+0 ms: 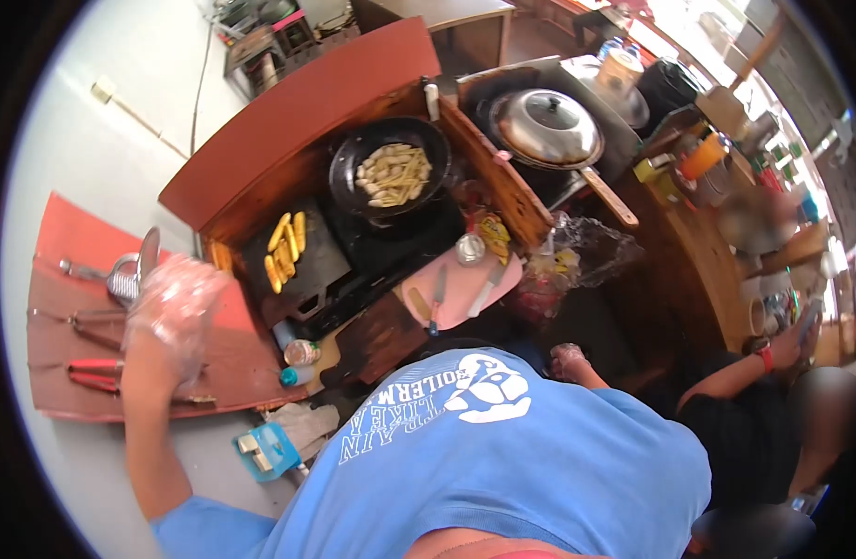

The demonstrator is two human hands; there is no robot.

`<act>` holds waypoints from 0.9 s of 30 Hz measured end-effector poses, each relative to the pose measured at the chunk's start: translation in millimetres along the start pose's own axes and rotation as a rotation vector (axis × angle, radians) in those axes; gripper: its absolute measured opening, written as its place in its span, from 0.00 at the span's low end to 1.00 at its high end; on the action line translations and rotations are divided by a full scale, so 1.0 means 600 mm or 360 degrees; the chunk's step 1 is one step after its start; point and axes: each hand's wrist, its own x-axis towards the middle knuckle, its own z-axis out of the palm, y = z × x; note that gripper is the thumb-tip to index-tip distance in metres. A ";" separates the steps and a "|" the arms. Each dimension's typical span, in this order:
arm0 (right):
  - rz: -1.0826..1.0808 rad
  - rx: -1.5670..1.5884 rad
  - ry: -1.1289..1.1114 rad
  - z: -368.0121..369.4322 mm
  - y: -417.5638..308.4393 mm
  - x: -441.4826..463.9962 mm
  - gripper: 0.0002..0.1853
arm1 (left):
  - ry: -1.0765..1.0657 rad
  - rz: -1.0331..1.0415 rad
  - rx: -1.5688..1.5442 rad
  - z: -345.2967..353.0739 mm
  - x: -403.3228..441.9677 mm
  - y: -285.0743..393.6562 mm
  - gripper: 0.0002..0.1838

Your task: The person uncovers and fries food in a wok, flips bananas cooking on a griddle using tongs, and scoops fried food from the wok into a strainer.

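Left hand [178,296], nine o'clock: gloved, at metal tool [149,250]; grip cannot be told. Right hand [568,361], four o'clock: curled, contents hidden. Strips [285,250]: on griddle [324,256], nine-to-ten o'clock. Pan [391,174] with food: eleven o'clock.

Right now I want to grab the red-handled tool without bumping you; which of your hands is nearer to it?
The left hand: it is close beside the red-handled tool, over the same red panel. The right hand is much farther off, beyond the pink cutting board.
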 end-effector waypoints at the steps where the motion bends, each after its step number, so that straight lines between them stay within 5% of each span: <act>1: -0.0026 0.0042 0.0159 -0.002 -0.004 -0.022 0.07 | -0.0083 0.0044 -0.0048 0.017 0.048 0.017 0.14; 6: -0.0171 0.0265 0.0254 -0.094 0.008 0.008 0.05 | -0.0361 0.0464 -0.0394 0.170 0.331 0.109 0.20; 10: -0.0343 0.0405 0.0321 -0.173 -0.056 0.014 0.10 | 0.0002 0.0739 -0.0806 0.320 0.602 0.236 0.24; 18: -0.0441 0.0550 0.0191 -0.306 -0.186 0.072 0.17 | -0.0193 -0.0014 -0.0272 0.408 1.062 0.412 0.21; 23: -0.0575 0.0631 0.0158 -0.357 -0.275 0.076 0.19 | -0.0553 -0.0397 -0.0445 0.445 1.167 0.415 0.17; 27: -0.0572 0.0649 0.0085 -0.387 -0.335 0.079 0.18 | -0.0441 -0.0384 -0.0685 0.450 1.163 0.411 0.16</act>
